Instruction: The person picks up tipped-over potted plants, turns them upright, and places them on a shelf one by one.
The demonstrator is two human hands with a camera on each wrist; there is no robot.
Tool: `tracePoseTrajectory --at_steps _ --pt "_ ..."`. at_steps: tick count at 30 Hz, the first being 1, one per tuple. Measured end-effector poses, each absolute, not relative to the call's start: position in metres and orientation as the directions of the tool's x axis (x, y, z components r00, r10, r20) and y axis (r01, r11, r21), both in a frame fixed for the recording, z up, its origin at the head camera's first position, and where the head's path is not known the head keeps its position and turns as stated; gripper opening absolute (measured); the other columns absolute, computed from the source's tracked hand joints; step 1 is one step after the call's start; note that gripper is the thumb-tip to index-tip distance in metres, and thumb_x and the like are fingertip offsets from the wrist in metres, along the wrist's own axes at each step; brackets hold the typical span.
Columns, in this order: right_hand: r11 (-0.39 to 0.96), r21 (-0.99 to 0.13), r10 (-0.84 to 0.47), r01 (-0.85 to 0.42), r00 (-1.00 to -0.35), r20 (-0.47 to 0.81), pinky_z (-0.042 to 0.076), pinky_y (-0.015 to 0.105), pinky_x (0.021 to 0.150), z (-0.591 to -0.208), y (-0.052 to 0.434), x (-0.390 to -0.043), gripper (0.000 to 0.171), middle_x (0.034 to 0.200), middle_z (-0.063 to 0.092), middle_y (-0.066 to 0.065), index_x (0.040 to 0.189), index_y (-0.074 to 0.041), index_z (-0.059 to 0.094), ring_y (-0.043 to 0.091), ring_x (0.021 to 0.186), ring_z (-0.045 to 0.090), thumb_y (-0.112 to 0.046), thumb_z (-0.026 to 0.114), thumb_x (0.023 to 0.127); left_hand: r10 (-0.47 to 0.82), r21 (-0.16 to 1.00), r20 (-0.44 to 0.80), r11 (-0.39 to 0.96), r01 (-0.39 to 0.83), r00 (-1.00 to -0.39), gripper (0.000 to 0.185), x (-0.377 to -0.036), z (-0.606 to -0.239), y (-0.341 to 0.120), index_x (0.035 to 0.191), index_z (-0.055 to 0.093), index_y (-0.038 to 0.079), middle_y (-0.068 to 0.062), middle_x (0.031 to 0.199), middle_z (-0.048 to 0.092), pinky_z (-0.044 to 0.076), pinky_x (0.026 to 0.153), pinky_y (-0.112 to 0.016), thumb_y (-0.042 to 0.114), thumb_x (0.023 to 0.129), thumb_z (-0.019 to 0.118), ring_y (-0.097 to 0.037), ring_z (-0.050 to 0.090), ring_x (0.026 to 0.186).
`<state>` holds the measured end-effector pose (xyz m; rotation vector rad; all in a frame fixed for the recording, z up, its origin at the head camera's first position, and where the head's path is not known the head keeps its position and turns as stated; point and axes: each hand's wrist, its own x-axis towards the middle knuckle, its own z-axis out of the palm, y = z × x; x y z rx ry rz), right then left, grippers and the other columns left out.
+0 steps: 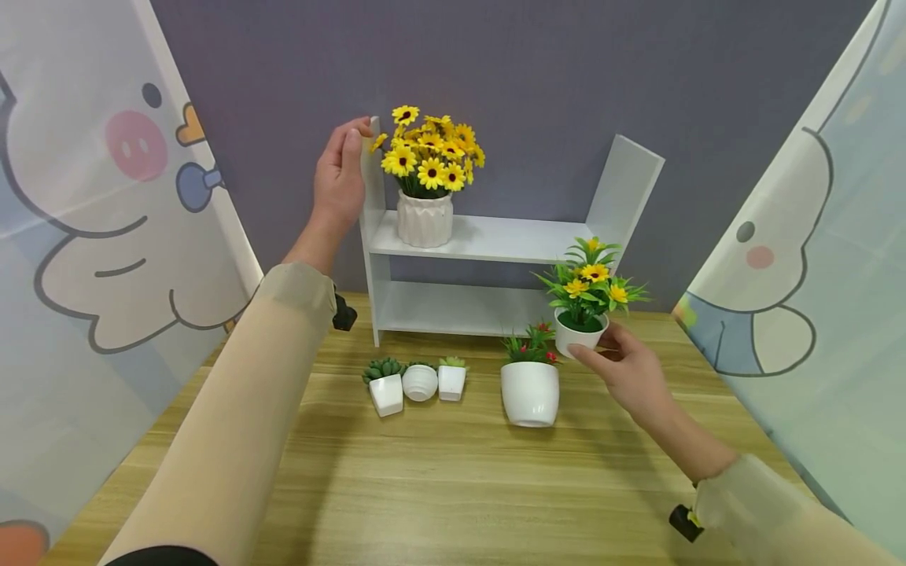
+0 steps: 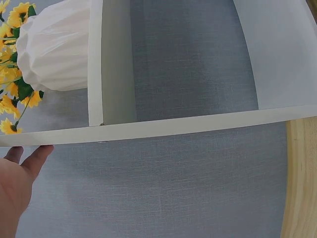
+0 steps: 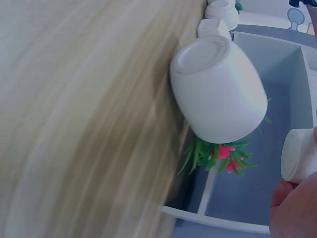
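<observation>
My right hand (image 1: pixel 635 376) holds a small white pot of artificial yellow flowers (image 1: pixel 582 334) in front of the shelf's right end. In the right wrist view, the fingers (image 3: pixel 281 194) lie against the side of the pot (image 3: pixel 296 154). My left hand (image 1: pixel 340 182) is raised at the top of the white shelf's left side panel (image 1: pixel 373 196). Its fingertips (image 2: pixel 42 152) touch that panel's outer side in the left wrist view. Beside this panel, a ribbed white pot of sunflowers (image 1: pixel 425 220) stands on the upper shelf board (image 1: pixel 517 238).
A larger white pot with red flowers (image 1: pixel 529 393) lies tipped on the wooden table (image 1: pixel 425 487), left of my right hand. Several small white succulent pots (image 1: pixel 421 383) lie in a row before the shelf. A grey partition (image 1: pixel 538 79) rises behind; cartoon-print curtains (image 1: pixel 64 275) hang at both sides.
</observation>
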<state>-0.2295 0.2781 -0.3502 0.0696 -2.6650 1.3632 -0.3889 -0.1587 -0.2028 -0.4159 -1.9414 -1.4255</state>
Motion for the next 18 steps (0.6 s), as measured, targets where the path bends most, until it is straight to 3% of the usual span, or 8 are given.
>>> tracePoseTrajectory --at_steps 6,11,18 --pt "0.581 -0.799 0.001 -0.154 -0.982 0.189 0.058 0.020 0.083 -0.337 0.270 -0.235 0.075 0.141 0.069 0.018 0.155 -0.009 0.057 0.033 0.125 0.069 -0.058 0.075 0.101 -0.136 0.705 0.689 0.352 0.616 -0.712 0.040 -0.390 -0.203 -0.158 0.137 0.061 0.014 0.010 0.166 0.054 0.033 0.130 -0.024 0.043 0.120 0.038 -0.004 0.045 0.156" --pt "0.572 -0.790 -0.021 -0.220 -0.967 0.254 0.058 0.023 0.079 -0.324 0.261 -0.243 0.067 0.134 0.070 0.014 0.152 -0.012 0.060 0.022 0.114 0.068 -0.053 0.076 0.102 -0.140 0.706 0.689 0.349 0.616 -0.711 0.039 -0.390 -0.204 -0.159 0.136 0.061 0.015 0.010 0.166 0.055 0.033 0.129 -0.024 0.043 0.120 0.038 -0.004 0.045 0.156" --pt "0.540 -0.798 -0.036 -0.266 -0.955 0.293 0.056 0.015 0.084 -0.302 0.247 -0.254 0.065 0.130 0.072 0.011 0.150 -0.013 0.063 0.013 0.110 0.067 -0.053 0.078 0.101 -0.139 0.711 0.683 0.351 0.610 -0.717 0.040 -0.390 -0.204 -0.159 0.137 0.061 0.016 0.011 0.166 0.054 0.032 0.130 -0.025 0.044 0.120 0.039 -0.003 0.044 0.157"
